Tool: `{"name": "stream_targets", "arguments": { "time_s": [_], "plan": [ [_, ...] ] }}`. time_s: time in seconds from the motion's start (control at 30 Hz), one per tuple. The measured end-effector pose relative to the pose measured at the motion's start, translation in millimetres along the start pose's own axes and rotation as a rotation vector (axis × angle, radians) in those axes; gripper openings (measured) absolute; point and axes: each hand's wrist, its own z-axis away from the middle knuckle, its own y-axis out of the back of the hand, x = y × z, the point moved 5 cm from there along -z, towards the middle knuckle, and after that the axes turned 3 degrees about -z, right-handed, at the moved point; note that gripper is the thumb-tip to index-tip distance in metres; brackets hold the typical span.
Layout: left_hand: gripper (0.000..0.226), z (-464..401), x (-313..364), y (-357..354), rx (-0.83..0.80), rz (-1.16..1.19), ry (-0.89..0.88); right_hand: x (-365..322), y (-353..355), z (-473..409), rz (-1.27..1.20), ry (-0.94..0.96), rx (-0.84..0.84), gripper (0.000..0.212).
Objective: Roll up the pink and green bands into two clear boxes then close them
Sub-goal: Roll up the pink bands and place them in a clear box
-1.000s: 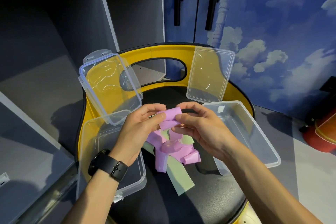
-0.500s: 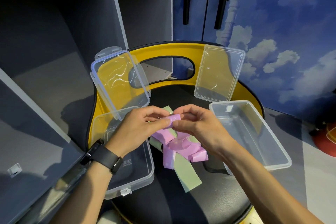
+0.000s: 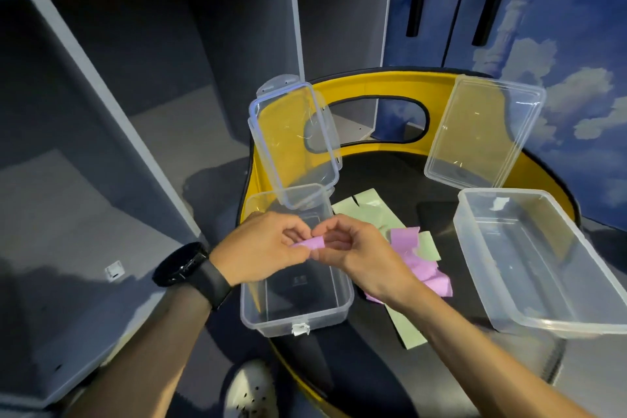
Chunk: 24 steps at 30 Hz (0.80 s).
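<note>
- Head view: the pink band (image 3: 310, 243) is pinched by the left hand (image 3: 264, 248) and right hand (image 3: 356, 253), now above the left box (image 3: 298, 322), having shifted there from over the loose heap
- Judged: rolling has barely begun, since a long crumpled tail lies right of that box
- Thin, matte, floppy strip
- Flat green band (image 3: 369, 214) lies right of that box; the right box (image 3: 543, 261), of clear rigid plastic, stands further right, lid open

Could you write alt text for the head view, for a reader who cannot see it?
Both hands, left and right, pinch one end of a pink band over the left clear box. The rest of the band trails onto a green band on a black seat. The right box and two lids lie open.
</note>
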Motion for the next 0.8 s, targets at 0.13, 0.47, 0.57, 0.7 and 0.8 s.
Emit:
{"name": "stream_targets", "arguments": {
  "time_s": [0.13, 0.47, 0.57, 0.7, 0.8],
  "plan": [
    [0.017, 5, -25, -10, -0.062, -0.174, 0.033, 6, -10, -3, 0.093, -0.018, -0.003, 0.025],
    [0.019, 1, -42, -62, -0.303, -0.603, -0.019, 4, 18, -3, 0.009, -0.036, 0.155, 0.015],
    [0.019, -1, -47, -68, -0.336, -0.637, -0.018, 6, 22, -2, 0.003, -0.05, 0.161, 0.013],
    [0.028, -6, -46, -71, -0.393, -0.653, -0.004, 9, 25, -1, 0.029, -0.065, 0.155, 0.012],
    [0.029, -6, -49, -73, -0.422, -0.661, 0.005, 10, 27, -1, 0.052, -0.07, 0.161, 0.012]
  ]
}}
